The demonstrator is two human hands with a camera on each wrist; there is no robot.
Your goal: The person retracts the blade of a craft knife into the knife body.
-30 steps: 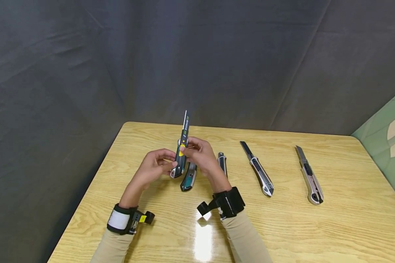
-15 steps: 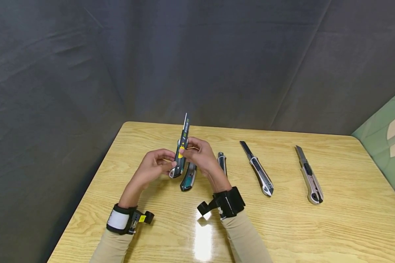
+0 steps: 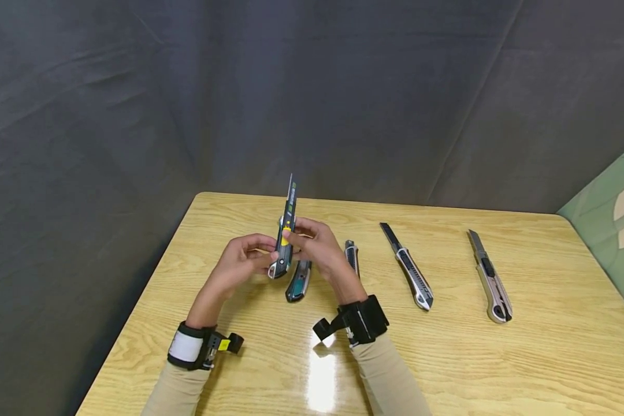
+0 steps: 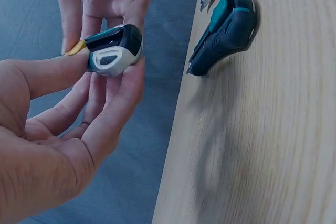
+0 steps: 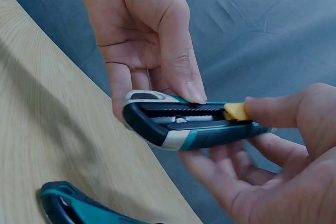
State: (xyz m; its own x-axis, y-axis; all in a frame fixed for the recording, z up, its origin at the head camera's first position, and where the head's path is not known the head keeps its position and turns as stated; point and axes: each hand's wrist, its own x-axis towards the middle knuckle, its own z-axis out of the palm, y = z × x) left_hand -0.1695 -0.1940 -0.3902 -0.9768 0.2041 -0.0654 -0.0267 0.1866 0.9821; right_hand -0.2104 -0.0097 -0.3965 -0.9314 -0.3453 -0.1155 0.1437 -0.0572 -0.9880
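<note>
Held above the table, a black, white and teal box cutter (image 3: pixel 283 255) points its front end up and away. A dark printed strip and a thin blade edge extend from that end. My left hand (image 3: pixel 239 263) pinches its white-tipped rear between thumb and fingers. With my right hand (image 3: pixel 319 248) I grip it from the other side, thumb against the yellow slider (image 5: pixel 235 112), fingers beneath the body in the right wrist view. Just below lies a second, teal and black box cutter (image 3: pixel 297 286), partly covered by the hands in the head view.
Right of my hands on the wooden table (image 3: pixel 447 370) lie a small dark cutter (image 3: pixel 351 254), partly behind my right wrist, a grey and black cutter (image 3: pixel 415 276) and a silver cutter (image 3: pixel 492 286), the last two with blades out. A dark curtain (image 3: pixel 317 104) hangs behind.
The yellow slider and my right thumb slide slightly toward the rear, then forward again. The held box cutter rises a little and shifts slightly left. Both hands keep their hold.
</note>
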